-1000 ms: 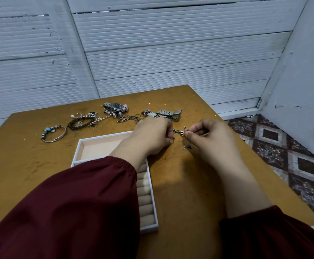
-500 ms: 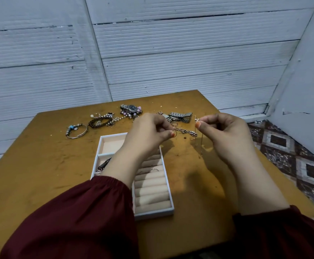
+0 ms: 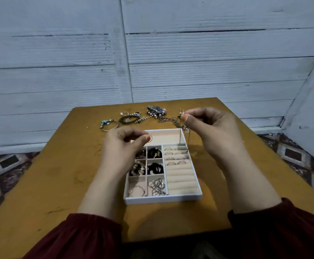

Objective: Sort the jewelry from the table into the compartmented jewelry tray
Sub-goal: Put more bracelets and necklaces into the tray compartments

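Note:
A white compartmented jewelry tray lies on the wooden table. It holds rings on its beige rolls, dark beaded pieces, metal hoops and a thin bracelet. My left hand pinches a small ring above the tray's far left corner. My right hand pinches a thin chain, which dangles over the tray's far right corner. Behind the tray lie a blue-beaded bangle, a brown bracelet, a watch and tangled chains.
A white plank wall stands right behind the table's far edge. A patterned floor shows on both sides of the table. Dark red sleeves cover both forearms at the frame's bottom.
My hands have drawn apart. The left one now pinches a small ring over the tray, and the right one has lifted the chain off the table. The view has pulled back, showing the whole tray.

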Demonstrator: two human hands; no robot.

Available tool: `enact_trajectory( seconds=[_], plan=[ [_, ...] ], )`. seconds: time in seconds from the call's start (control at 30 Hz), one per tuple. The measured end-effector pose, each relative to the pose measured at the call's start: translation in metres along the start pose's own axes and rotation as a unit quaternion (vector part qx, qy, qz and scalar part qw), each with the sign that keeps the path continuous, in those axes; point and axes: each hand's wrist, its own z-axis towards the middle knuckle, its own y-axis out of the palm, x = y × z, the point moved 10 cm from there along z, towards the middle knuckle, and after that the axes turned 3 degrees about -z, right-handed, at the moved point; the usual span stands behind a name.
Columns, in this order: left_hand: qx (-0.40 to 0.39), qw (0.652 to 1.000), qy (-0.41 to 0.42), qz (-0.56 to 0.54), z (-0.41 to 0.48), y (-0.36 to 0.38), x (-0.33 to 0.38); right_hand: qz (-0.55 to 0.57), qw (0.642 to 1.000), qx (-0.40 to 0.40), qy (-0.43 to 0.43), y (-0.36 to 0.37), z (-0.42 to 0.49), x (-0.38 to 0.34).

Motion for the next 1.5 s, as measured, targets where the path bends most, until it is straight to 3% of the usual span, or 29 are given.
enact_trajectory(
  seconds=[0.27,0.67,1.5],
  plan=[
    [0.047,0.999,-0.026,-0.009,-0.014,-0.053,-0.028,0.007,0.999,-0.037,-0.02,0.052,-0.015,-0.025],
    [0.079,0.993,-0.068,-0.051,-0.019,-0.069,-0.071,-0.01,0.993,-0.12,-0.021,0.091,-0.047,-0.022],
    [0.07,0.994,-0.073,-0.047,-0.019,-0.055,-0.072,-0.01,0.994,-0.096,0.05,0.062,-0.072,0.012]
  ],
)
